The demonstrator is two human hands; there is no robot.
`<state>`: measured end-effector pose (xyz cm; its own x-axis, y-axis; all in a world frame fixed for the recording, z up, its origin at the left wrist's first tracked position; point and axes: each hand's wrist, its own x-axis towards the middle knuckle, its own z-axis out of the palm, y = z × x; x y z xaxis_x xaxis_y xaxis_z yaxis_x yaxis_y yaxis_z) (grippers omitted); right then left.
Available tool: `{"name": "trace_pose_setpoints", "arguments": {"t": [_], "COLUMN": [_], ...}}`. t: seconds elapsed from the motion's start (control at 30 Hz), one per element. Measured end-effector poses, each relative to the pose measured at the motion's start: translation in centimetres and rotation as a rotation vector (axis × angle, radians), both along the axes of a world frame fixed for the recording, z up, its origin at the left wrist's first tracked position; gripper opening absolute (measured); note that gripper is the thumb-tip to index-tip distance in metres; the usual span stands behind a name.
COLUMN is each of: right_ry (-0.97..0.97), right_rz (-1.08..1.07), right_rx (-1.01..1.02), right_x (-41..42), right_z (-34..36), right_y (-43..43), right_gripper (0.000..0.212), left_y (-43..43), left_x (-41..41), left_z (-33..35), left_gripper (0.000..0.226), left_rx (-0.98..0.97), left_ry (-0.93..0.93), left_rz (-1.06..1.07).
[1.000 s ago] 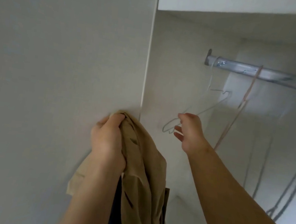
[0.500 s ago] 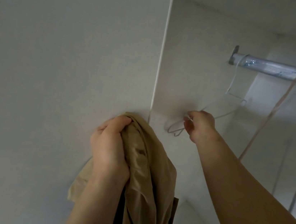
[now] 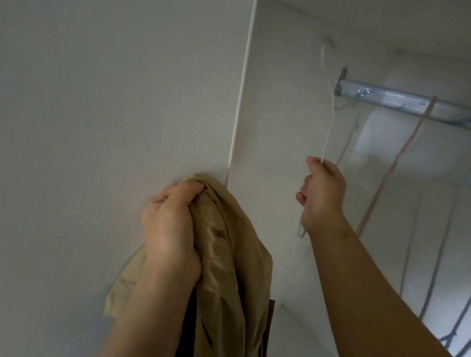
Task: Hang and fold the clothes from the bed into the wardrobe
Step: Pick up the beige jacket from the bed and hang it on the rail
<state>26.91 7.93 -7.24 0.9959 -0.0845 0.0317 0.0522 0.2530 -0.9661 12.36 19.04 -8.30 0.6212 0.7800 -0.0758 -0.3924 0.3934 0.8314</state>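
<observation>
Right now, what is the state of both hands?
Left hand: closed, gripping the beige garment.
Right hand: closed, holding a white wire hanger.

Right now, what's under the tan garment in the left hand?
A strip of dark blue fabric shows beneath the tan garment that the left hand grips; its extent is covered.

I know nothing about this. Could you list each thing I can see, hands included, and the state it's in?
Left hand: gripping the tan garment.
Tan garment: bunched, hanging from that hand.
Right hand: holding the white hanger.
White hanger: blurred, apparently off the rail.
Rail: mounted, carrying the pink hanger.
Pink hanger: hooked on the rail, empty.
</observation>
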Motion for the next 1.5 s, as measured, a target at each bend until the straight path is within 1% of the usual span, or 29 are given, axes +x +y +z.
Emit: {"name": "trace_pose_setpoints", "arguments": {"t": [0.13,0.2,0.33,0.47,0.67,0.77,0.83,0.87,0.9,0.97,1.03,1.13,1.23,1.3,1.37,1.43,1.5], "right_ry": [-0.023,-0.05,-0.093,-0.143,-0.153,-0.112,-0.021,0.025,0.059,0.103,0.107,0.06,0.055,0.033,-0.056,-0.121,-0.132], "right_rz": [-0.037,-0.051,-0.123,-0.207,-0.379,-0.456,-0.469,-0.473,-0.473,-0.47,-0.479,-0.513,-0.675,-0.78,-0.82,-0.798,-0.741], "right_rx": [-0.071,-0.102,-0.176,-0.235,-0.337,-0.329,-0.273,-0.239,-0.218,-0.242,-0.319,-0.513,-0.632,-0.635,-0.614,-0.578,-0.492], "right_x": [-4.9,-7.5,-13.4,-19.4,-27.8,-30.4,-31.5,-32.1,-32.6,-33.9,-35.4,-37.3,-38.8,-39.7,-40.5,-41.1,-41.4], "right_z": [-2.0,-3.0,-4.8,-6.3,-8.6,-8.7,-8.6,-8.6,-8.7,-9.0,-9.3,-9.3,-9.1,-8.9,-8.7,-8.5,-8.4], "right_y": [-1.1,-1.6,-1.8,-1.6,-2.4,-3.7,-4.7,-5.3,-5.8,-6.8,-7.8,-9.5,-11.2,-12.5,-13.7,-14.7,-15.5], "right_gripper": [0.019,0.023,0.035,0.037,0.037,0.029,0.02,0.022,0.029,0.041,0.046,0.04,0.038,0.035,0.03,0.03,0.035], "left_y": [0.3,0.4,0.9,2.1,3.3,3.2,3.0,3.0,2.8,2.7,2.5,1.9,0.2,-0.9,-1.6,-1.8,-1.9], "left_x": [-1.1,-2.2,-5.2,-8.8,-12.7,-14.2,-14.9,-15.2,-15.5,-15.8,-16.0,-16.2,-15.9,-15.4,-14.8,-14.3,-13.8], "left_z": [-0.2,-0.5,-1.3,-2.2,-3.6,-3.5,-3.3,-3.3,-3.1,-2.9,-2.9,-3.3,-3.9,-4.2,-4.4,-4.6,-4.7], "left_gripper": [0.023,0.022,0.029,0.02,0.022,0.023,0.022,0.021,0.021,0.02,0.022,0.023,0.023,0.024,0.027,0.03,0.033], "left_rx": [0.013,0.023,0.044,0.117,0.236,0.29,0.327,0.35,0.381,0.461,0.564,0.713,0.93,1.134,1.327,1.435,1.482], "left_ry": [0.054,0.082,0.115,0.153,0.223,0.247,0.253,0.255,0.259,0.279,0.31,0.344,0.348,0.363,0.371,0.374,0.389], "left_rz": [-0.076,-0.135,-0.261,-0.371,-0.506,-0.55,-0.57,-0.58,-0.59,-0.615,-0.644,-0.692,-0.73,-0.774,-0.793,-0.78,-0.754]}}
